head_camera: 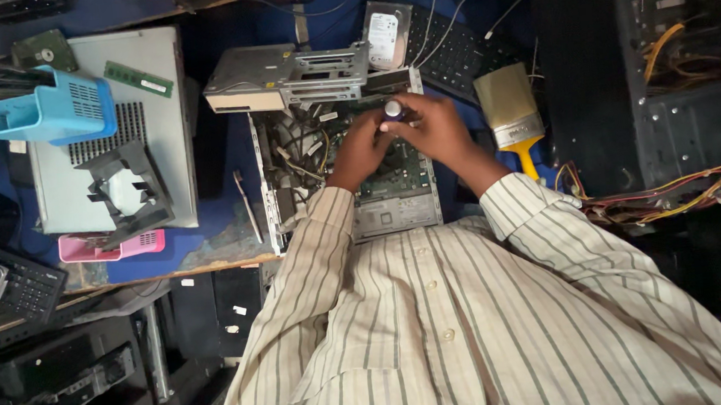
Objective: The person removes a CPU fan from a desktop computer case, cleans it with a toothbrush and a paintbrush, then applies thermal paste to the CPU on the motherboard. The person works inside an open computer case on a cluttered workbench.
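Note:
An opened small desktop computer case (272,192) lies on the blue bench, its green motherboard (401,178) exposed. Both my hands are over the board. My right hand (433,126) grips a screwdriver (393,110) with a dark handle and a pale round cap, held upright over the board. My left hand (362,147) rests beside it, fingers bent toward the screwdriver shaft and touching it. The tip and the spot it meets are hidden by my hands. The metal drive cage (286,75) is swung up at the case's far end.
A paintbrush (510,114) with a yellow handle lies to the right. A hard drive (384,38) rests on a black keyboard (460,49). To the left are a grey case cover (161,115), a blue plastic bracket (40,108), a black fan shroud (124,191), a memory stick (138,78). An open tower (677,83) with wires stands right.

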